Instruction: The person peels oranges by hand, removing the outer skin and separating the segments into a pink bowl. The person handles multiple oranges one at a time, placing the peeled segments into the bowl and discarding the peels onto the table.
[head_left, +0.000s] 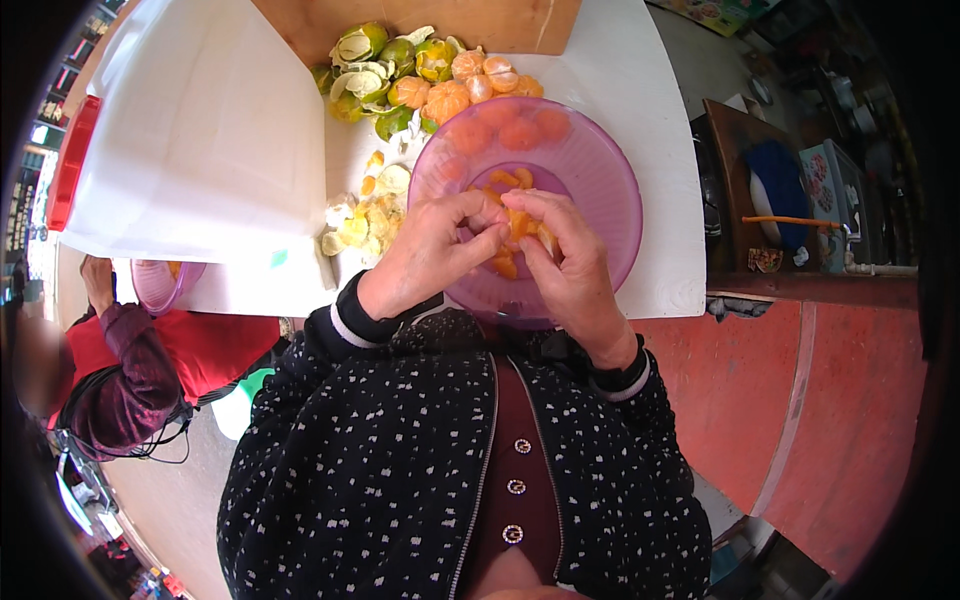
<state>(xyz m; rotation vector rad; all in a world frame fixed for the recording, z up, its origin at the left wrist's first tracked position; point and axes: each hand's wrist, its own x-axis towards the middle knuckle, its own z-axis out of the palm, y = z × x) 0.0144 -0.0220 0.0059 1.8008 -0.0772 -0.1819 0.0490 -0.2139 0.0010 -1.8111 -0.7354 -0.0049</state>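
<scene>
Over a translucent purple plastic bowl (611, 202), both my hands are close together. My right hand (577, 262) holds peeled mandarin segments (517, 223) between thumb and fingers. Thumb and index finger of my left hand (431, 244) are bent together at the left side of these segments; whether they pinch anything is hidden. Loose mandarin segments (504, 178) lie in the bottom of the bowl. Just behind the bowl sit several peeled mandarins (448, 101), some seen through its wall. Green mandarin peels (364, 79) are heaped at their left.
Pale peel scraps (367, 225) lie on the white table (667, 187) left of the bowl. A large white plastic container (210, 135) with a red lid (73, 165) fills the left. Behind stands a wooden board (420, 26). Beyond the container, another person (142, 367) sits by a second bowl (159, 283).
</scene>
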